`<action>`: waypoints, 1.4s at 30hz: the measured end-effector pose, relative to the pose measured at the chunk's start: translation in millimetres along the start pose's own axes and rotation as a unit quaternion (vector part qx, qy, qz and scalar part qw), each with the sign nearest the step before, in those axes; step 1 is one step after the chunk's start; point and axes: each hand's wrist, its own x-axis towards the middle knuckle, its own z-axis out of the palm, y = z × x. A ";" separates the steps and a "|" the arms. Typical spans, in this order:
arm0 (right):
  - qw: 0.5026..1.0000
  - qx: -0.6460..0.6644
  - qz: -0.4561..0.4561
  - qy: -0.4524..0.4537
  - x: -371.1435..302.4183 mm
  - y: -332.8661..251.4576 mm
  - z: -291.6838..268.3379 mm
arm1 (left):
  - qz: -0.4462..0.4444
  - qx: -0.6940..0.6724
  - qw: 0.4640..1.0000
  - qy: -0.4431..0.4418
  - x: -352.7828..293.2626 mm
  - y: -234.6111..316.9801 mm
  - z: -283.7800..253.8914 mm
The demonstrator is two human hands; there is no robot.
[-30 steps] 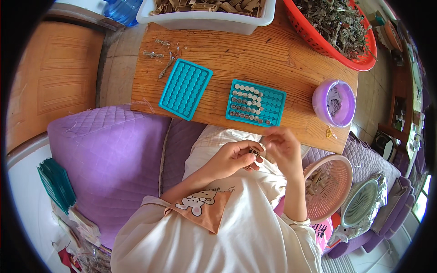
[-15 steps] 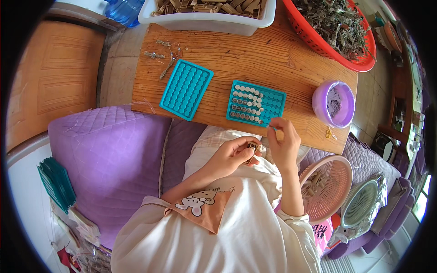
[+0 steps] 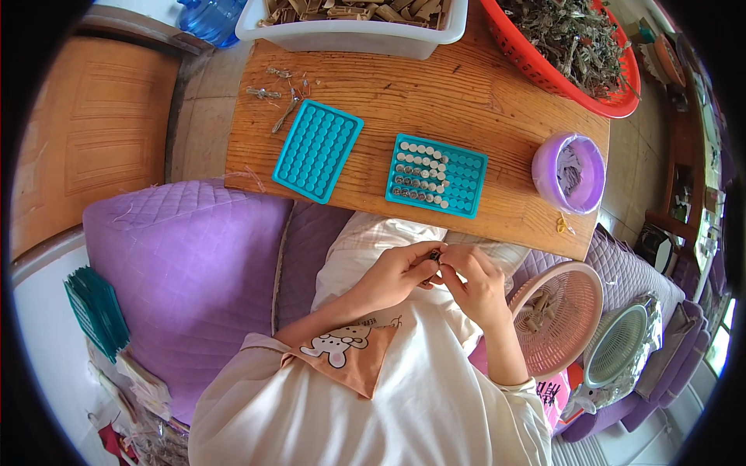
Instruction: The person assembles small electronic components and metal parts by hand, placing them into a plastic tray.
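Over my lap, just off the table's front edge, both hands meet. My left hand (image 3: pixel 392 273) is closed around a small brown piece with a dark inside (image 3: pixel 434 257), mostly covered by the fingers. The fingertips of my right hand (image 3: pixel 475 283) are pinched together against that piece; what they hold, if anything, is hidden. Beyond the hands lies a teal tray (image 3: pixel 465 203) with round sockets. Its left part carries rows of small round discs (image 3: pixel 423 163), some whitish and some dark-topped. A second teal tray (image 3: pixel 317 151), its sockets bare, lies to the left.
The wooden table (image 3: pixel 373 93) bears a white tub (image 3: pixel 350 40) of brown pieces, a red basket (image 3: pixel 536 71) of grey scraps and a purple bowl (image 3: pixel 544 180). A pink basket (image 3: pixel 579 291) and a green one (image 3: pixel 639 330) stand right of my lap. Left is a purple quilted seat (image 3: pixel 179 272).
My right hand has come down from beside the disc tray's near right corner to the brown piece in my left hand. The left hand has stayed nearly in place.
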 end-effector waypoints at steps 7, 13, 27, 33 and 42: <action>0.977 0.019 0.090 -0.192 6.3 -4.6 -22.1 | 0.016 0.200 0.980 0.008 -1.8 -2.3 8.8; 0.963 0.008 0.122 -0.239 32.0 -9.2 -38.3 | 0.041 0.322 0.946 -0.009 0.8 21.5 10.7; 1.000 0.028 -0.010 0.005 223.2 -3.9 -31.4 | 0.051 -0.034 0.998 0.019 -8.0 36.3 -25.7; 0.978 -0.205 -0.009 0.041 317.7 21.0 13.7 | 0.053 -0.027 0.998 0.014 -13.0 35.9 -18.9; 0.955 -0.278 0.097 -0.032 334.0 26.0 12.3 | 0.037 -0.002 0.999 -0.012 -18.0 21.2 -26.4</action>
